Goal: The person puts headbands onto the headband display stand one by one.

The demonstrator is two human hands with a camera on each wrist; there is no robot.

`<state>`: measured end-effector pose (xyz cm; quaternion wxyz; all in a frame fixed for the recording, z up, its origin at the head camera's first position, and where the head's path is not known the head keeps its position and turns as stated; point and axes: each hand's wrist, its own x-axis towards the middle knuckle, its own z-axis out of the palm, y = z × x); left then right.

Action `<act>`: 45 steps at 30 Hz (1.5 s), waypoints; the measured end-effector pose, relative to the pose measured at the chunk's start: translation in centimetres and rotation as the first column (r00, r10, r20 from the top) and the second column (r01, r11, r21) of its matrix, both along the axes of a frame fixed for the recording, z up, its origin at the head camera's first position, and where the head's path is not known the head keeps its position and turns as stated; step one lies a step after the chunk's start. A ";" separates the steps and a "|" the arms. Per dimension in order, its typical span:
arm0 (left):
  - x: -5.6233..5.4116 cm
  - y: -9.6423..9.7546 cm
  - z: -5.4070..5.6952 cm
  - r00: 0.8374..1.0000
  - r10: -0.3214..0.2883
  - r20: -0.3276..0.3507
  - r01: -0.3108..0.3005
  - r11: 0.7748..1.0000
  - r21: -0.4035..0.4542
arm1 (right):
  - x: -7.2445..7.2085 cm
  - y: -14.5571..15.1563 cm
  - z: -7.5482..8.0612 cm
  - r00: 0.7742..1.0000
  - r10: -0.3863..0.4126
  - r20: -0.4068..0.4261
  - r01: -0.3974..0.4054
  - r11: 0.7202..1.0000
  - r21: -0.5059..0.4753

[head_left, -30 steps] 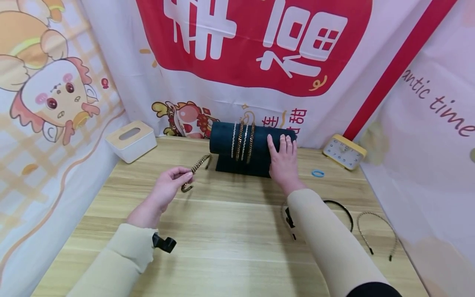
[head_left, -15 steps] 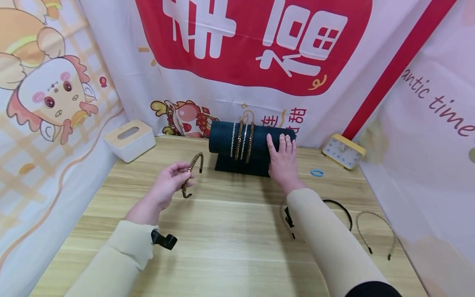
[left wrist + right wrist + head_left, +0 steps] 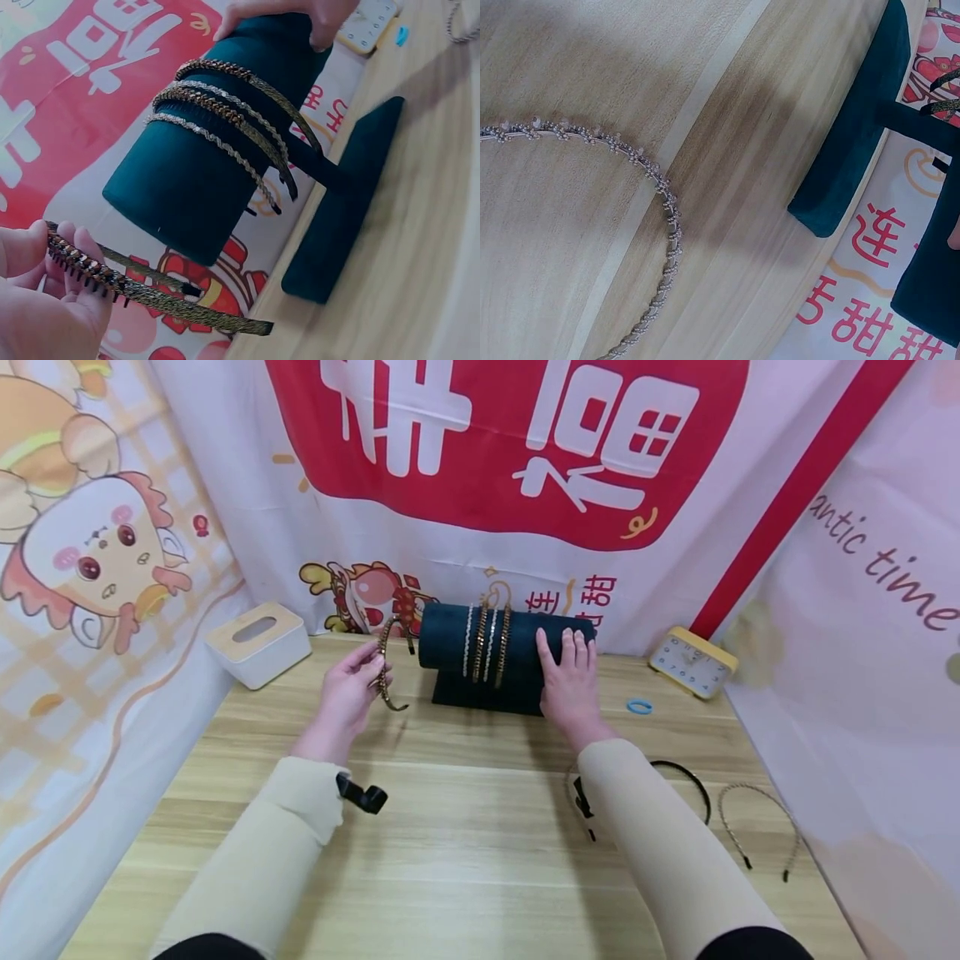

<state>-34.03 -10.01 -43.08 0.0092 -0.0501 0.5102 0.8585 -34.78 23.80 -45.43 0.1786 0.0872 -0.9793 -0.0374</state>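
Observation:
My left hand (image 3: 351,687) pinches a bronze beaded headband (image 3: 90,270) between thumb and fingers; small comb teeth line its inner side. It stands just off the left end of a dark green velvet display roll (image 3: 442,637), its ends toward the roll. Several headbands (image 3: 217,112), alternating silver and bronze, sit across the roll's middle. My right hand (image 3: 572,681) rests on the roll's right part, fingers laid over the top. In the right wrist view only a sliver of that hand shows at the edge.
Right of the stand lie a blue ring (image 3: 639,706) and a yellow clock (image 3: 693,662). Nearer me are a black headband (image 3: 693,781), a silver headband (image 3: 780,806) and another beaded headband (image 3: 671,217), partly under my right forearm. A tissue box (image 3: 258,647) stands back left.
My left hand has moved away from me and slightly right, turning the bronze headband upright beside the roll's left end. The right hand keeps its place on the roll.

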 end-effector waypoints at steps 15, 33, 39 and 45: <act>-3.3 5.2 -0.1 0.988 0.008 -0.151 -0.003 0.999 0.036 | -0.1 -0.1 -0.1 1.000 0.001 -0.012 -0.001 1.000 0.022; -2.7 9.6 0.9 0.961 -0.018 -0.277 -0.050 0.971 -0.235 | 0.0 -0.2 0.0 1.000 -0.011 0.005 0.011 1.000 0.013; -2.7 9.2 1.2 0.904 0.082 -0.420 -0.331 0.757 -0.563 | 0.0 -0.2 -0.1 1.000 -0.006 -0.006 0.006 1.000 0.005; -2.9 8.8 1.4 0.891 0.060 -0.450 -0.371 0.668 -0.645 | 0.0 -0.2 -0.2 1.000 -0.010 -0.012 0.010 1.000 0.007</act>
